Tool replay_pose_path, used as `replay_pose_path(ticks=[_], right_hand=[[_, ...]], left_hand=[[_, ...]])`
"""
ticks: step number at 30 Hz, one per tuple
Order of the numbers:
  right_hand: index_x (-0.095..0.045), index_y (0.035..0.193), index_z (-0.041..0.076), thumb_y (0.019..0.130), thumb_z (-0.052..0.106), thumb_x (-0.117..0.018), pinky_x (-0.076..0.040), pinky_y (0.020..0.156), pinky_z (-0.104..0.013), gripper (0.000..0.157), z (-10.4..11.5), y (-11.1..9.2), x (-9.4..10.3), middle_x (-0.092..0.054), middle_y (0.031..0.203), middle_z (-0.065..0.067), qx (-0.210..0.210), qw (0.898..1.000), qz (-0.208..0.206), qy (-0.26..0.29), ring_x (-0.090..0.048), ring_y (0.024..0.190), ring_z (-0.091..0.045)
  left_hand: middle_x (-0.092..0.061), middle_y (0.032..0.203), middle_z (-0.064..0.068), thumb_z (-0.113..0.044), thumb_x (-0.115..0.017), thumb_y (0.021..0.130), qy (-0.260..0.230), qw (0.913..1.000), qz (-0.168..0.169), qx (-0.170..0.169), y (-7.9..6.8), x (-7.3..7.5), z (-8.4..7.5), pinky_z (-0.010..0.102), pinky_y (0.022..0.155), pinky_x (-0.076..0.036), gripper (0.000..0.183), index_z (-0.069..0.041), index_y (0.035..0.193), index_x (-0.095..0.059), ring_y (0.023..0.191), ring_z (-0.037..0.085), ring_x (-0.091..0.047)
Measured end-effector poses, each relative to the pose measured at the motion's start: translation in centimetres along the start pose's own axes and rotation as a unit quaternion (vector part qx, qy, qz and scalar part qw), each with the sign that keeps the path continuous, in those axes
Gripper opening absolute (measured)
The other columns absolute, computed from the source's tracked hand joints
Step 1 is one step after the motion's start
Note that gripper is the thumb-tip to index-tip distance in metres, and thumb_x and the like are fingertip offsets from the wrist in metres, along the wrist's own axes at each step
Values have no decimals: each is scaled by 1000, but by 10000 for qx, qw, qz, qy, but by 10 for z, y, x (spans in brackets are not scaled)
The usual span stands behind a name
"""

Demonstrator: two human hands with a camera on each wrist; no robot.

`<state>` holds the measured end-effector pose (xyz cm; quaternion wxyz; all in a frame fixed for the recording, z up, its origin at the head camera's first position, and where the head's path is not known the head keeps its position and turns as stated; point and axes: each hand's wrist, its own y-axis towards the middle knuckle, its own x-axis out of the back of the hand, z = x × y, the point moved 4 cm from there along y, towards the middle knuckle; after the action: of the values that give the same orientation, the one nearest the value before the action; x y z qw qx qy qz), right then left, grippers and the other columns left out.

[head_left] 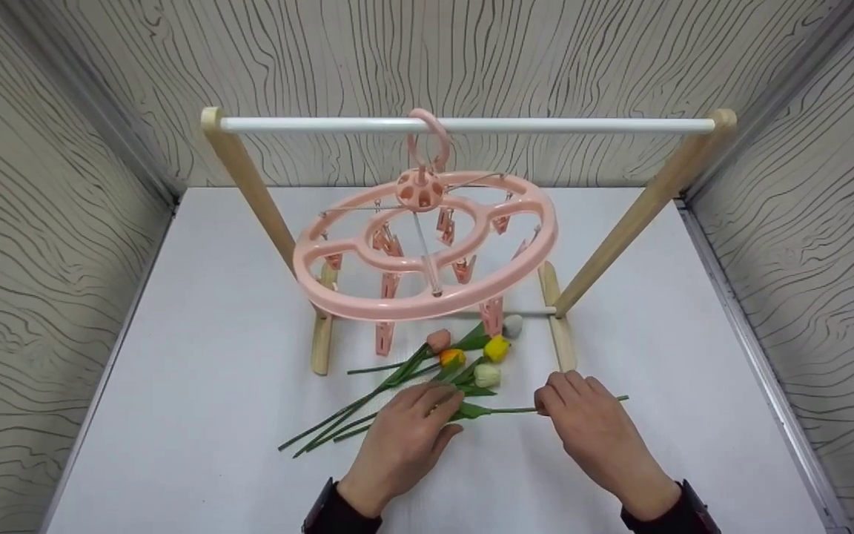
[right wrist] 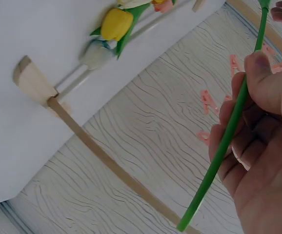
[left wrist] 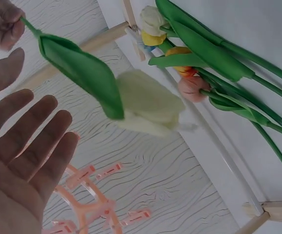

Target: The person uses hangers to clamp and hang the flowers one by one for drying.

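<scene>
Cream tulip [left wrist: 148, 105] lifted by its stem; no flower clipped yet.
Right hand [head_left: 597, 430] pinches the stem, left hand [head_left: 405, 437] spread flat beside it (apparently touching nothing); pink peg hanger [head_left: 427, 252] holds nothing, the other tulips [head_left: 464, 356] lie on the table [head_left: 212, 386].

A staged recording booth, not a lived-in room. Wood-grain panels [head_left: 49, 222] wall in a bare white surface [head_left: 197, 386]. Only a small rack [head_left: 464, 124] stands there.

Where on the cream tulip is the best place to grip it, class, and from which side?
Grip the cream tulip by its bare green stem, from above, as the right hand does: the stem is thin, firm and lies level, while the bloom looks soft.
</scene>
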<state>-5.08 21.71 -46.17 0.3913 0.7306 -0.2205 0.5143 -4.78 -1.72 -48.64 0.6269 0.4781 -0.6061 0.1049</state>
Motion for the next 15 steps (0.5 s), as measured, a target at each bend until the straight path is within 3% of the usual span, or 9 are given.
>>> replay_pose_path(ticks=[8, 13, 15], right_hand=[[-63, 94, 11, 73, 16, -96, -44, 63, -25, 39, 15, 17, 14, -55, 85, -1, 282, 9990, 59, -344, -47, 79, -16], [-61, 90, 11, 73, 15, -95, -42, 63, -26, 39, 23, 25, 19, -56, 84, -2, 512, 9975, -148, -464, -47, 78, -18], [-62, 90, 10, 77, 15, -91, -41, 63, -27, 32, 26, 27, 22, -57, 85, -3, 564, 9971, -324, -388, -48, 78, -19]], left_hand=[[-78, 95, -9, -25, -93, 81, 326, 9976, -372, -487, 16, 0, -17, 19, 82, -61, 26, -21, 104, -82, 89, 6, -72], [-74, 84, -9, -17, -91, 83, 259, 9974, -398, -551, 19, 1, -21, 17, 71, -58, 17, -21, 97, -83, 78, 5, -69], [-72, 82, -8, -14, -90, 83, 153, 9980, -370, -486, 18, 1, -19, 16, 68, -56, 16, -20, 95, -82, 75, 5, -67]])
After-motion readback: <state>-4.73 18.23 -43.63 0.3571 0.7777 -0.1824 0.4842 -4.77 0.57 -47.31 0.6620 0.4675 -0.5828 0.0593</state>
